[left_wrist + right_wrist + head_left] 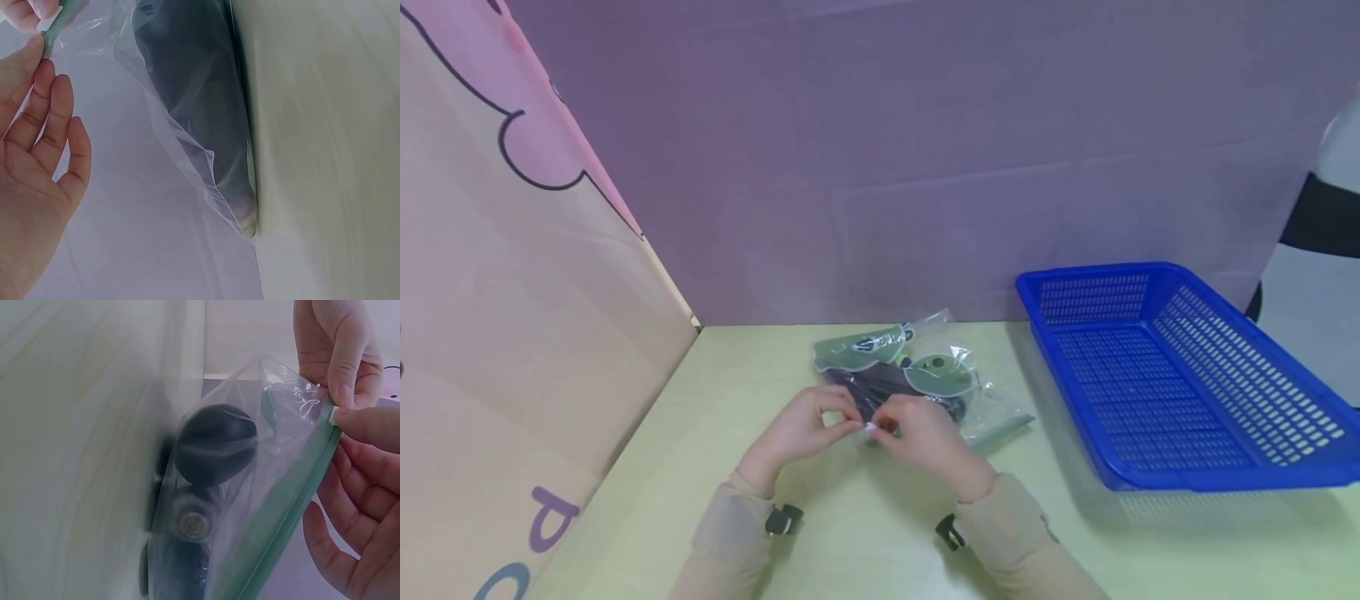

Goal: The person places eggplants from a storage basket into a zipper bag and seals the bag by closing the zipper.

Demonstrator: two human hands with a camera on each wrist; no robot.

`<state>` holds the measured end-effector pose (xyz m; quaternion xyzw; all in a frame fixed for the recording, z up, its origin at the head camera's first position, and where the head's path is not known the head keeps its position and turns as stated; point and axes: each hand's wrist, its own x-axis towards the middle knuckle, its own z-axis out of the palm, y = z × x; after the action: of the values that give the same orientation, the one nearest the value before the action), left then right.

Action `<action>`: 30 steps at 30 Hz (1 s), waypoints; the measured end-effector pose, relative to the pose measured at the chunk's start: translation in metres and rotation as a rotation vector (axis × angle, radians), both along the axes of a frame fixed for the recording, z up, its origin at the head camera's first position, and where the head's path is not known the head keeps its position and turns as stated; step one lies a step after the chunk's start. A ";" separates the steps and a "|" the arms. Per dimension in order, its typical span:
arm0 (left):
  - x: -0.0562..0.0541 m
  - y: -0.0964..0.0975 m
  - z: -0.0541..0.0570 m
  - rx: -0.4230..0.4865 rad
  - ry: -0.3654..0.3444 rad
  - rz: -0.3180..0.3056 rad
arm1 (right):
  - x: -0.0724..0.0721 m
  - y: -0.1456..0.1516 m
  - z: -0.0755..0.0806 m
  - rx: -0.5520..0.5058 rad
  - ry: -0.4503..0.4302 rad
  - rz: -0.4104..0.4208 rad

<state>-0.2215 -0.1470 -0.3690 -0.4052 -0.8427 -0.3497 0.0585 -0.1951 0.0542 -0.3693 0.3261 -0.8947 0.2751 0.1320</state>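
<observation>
A clear zip bag [940,375] with green printed patches lies on the table under both hands. Its green zip strip [281,519] carries a white slider [334,416] at one end. Between finger and thumb, my left hand [805,425] pinches the bag's edge by the slider. The right hand [925,433] pinches the slider itself, fingertips nearly touching the left ones. Through the plastic show dark items [215,444], one rounded, beside a small round part [194,524]; their exact kind cannot be told. In the left wrist view a long dark shape [194,87] fills the bag.
To the right stands a blue plastic basket [1075,400] with slatted walls, nothing seen in it. A purple cloth [865,167] hangs behind the pale table [700,400], and a printed sheet [512,292] stands along the left.
</observation>
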 end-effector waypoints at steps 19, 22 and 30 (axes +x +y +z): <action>-0.003 -0.005 -0.001 -0.062 -0.011 0.060 | -0.005 0.008 -0.004 0.030 -0.109 0.004; -0.002 -0.006 -0.001 -0.081 -0.025 0.063 | -0.005 0.010 -0.005 0.043 -0.116 0.005; -0.002 -0.008 0.000 -0.141 -0.033 0.079 | -0.006 0.014 -0.005 0.064 -0.178 0.006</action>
<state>-0.2234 -0.1552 -0.3687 -0.3687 -0.8815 -0.2934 0.0297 -0.2010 0.0679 -0.3739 0.3069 -0.9104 0.2745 0.0406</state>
